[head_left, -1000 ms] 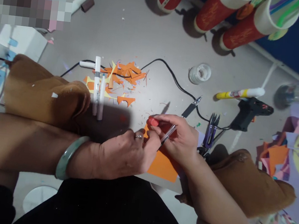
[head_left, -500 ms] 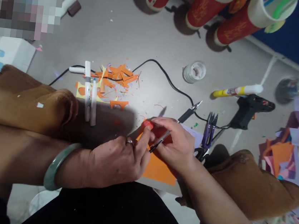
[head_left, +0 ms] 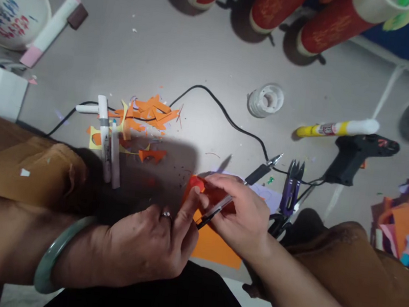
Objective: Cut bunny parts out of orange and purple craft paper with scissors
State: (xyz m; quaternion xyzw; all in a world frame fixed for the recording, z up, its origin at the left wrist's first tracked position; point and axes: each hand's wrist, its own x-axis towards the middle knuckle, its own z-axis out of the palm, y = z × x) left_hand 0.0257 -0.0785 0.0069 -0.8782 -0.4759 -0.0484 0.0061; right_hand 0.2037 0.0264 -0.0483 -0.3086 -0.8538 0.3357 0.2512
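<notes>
My left hand (head_left: 150,241), with a ring and a green bangle, is closed, its index fingertip pressed on a small red piece (head_left: 198,183). This piece lies over the top corner of an orange paper sheet (head_left: 219,246). My right hand (head_left: 240,212) meets it from the other side, fingers curled, with a black-gripped clear pen (head_left: 259,173) held slantwise, its metal tip pointing up and away. The pen's lower end is beside my left fingers. What my right fingertips touch beneath is partly hidden. Purple-handled snips (head_left: 291,188) lie right of my right hand.
Orange paper scraps (head_left: 153,111) and white markers (head_left: 105,137) lie left of centre. A black cable (head_left: 227,114) runs to a glue gun (head_left: 355,158) beside a yellow glue tube (head_left: 336,128). A tape roll (head_left: 265,100) and red cups (head_left: 276,6) stand farther back.
The view has shifted, so a white tub at the left now shows. Both hands stay together over the orange sheet, the left index finger still on the red piece and the pen still in my right hand.
</notes>
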